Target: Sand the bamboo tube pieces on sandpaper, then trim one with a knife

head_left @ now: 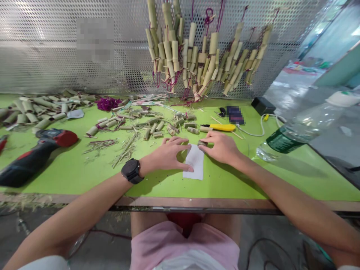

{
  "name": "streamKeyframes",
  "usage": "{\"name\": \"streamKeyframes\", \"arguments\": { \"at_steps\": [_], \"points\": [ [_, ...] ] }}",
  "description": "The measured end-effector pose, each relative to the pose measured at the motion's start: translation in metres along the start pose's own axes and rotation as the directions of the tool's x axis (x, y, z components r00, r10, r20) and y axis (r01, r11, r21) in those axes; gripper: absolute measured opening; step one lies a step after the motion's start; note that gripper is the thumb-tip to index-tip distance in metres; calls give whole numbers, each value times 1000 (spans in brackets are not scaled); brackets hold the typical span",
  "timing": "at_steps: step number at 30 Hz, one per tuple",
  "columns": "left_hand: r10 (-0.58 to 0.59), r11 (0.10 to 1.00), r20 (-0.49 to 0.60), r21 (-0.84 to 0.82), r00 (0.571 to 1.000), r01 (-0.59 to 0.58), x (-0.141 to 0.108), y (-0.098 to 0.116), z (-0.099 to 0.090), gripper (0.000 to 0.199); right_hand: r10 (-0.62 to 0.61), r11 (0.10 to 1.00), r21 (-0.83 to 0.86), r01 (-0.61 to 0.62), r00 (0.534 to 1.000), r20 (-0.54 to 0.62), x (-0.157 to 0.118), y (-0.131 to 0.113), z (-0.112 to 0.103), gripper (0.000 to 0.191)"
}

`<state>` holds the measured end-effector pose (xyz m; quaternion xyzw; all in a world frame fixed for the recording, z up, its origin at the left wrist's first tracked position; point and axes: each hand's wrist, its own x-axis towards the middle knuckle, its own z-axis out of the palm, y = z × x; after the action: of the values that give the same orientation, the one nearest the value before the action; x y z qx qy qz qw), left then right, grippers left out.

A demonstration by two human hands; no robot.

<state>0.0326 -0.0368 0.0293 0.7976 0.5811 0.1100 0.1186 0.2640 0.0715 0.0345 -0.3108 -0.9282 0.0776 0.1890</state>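
Observation:
A small white sheet of paper (198, 168) lies on the green tabletop between my hands. My left hand (171, 154), with a black watch on its wrist, has thumb and fingers spread apart. Its thumb rests on the sheet, and nothing is between its fingers. My right hand (221, 147) pinches a small grey-brown piece (201, 143) at the sheet's upper right edge; what it is made of I cannot make out. Just beyond the right fingers lie short bamboo pieces (193, 130) and a yellow utility knife (223, 127).
Bamboo tubes tied with purple cord (209, 67) hang from the perforated metal panel (118, 75). A cordless drill (36, 153) and a bamboo pile (28, 107) are left, near purple cord (108, 104). A plastic bottle (291, 137), black box (263, 106) and white cable (254, 134) stand right.

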Motion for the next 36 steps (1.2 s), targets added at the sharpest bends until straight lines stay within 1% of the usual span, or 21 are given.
{"name": "streamKeyframes", "arguments": {
  "at_steps": [2, 5, 7, 9, 12, 14, 16, 18, 21, 24, 26, 29, 31, 33, 36],
  "points": [
    [-3, 1000, 15, -4, 1000, 3, 0, 0, -1, 93, -10, 998, 54, 8, 1000, 29, -2, -3, -1, 19],
    [-14, 1000, 23, -6, 1000, 14, 0, 1, -2, 95, -73, 988, 138, 64, 995, 63, -8, -15, -1, 15],
    [-18, 1000, 18, -2, 1000, 18, 0, 1, -2, 94, -103, 983, 161, 90, 992, 71, -12, -21, -1, 14],
    [-16, 1000, 11, 1, 1000, 16, 0, 0, -2, 94, -103, 983, 159, 89, 991, 85, -12, -22, -3, 16],
    [-8, 1000, 16, 3, 1000, 8, 0, 0, -1, 96, -42, 989, 149, 22, 990, 133, -8, -18, -5, 20],
    [-10, 1000, 16, 2, 1000, 10, 0, 0, -2, 97, 18, 981, 186, -51, 984, 179, -5, -15, -6, 22],
    [-16, 1000, 22, -6, 1000, 16, -1, 1, -3, 98, 52, 963, 248, -107, 974, 222, -3, -13, -7, 25],
    [-24, 1000, 41, -13, 999, 25, -1, 2, -4, 99, 58, 947, 293, -128, 970, 237, -3, -14, -7, 26],
    [-34, 999, 60, -14, 998, 35, -1, 3, -6, 99, 48, 943, 309, -125, 969, 244, -6, -19, -8, 26],
    [-26, 1000, 53, -10, 998, 26, -1, 3, -5, 98, 36, 950, 290, -115, 964, 263, -6, -20, -9, 26],
    [-22, 1000, 47, -7, 999, 22, -1, 3, -4, 96, 44, 968, 229, -105, 966, 256, -2, -16, -10, 25],
    [-27, 1000, 39, -9, 999, 27, 0, 2, -3, 95, 101, 991, 66, -114, 978, 182, 4, -6, -11, 25],
    [-29, 999, 38, -13, 999, 30, 0, 2, -3, 94, 115, 993, 5, -117, 983, 142, 4, -4, -12, 26],
    [-34, 999, 44, -14, 998, 34, 0, 3, -4, 95, 59, 997, 44, -68, 985, 162, 0, -7, -10, 26],
    [-41, 999, 56, -12, 998, 42, -1, 4, -5, 95, -141, 977, 185, 104, 969, 203, -10, -20, -5, 24]
  ]
}}
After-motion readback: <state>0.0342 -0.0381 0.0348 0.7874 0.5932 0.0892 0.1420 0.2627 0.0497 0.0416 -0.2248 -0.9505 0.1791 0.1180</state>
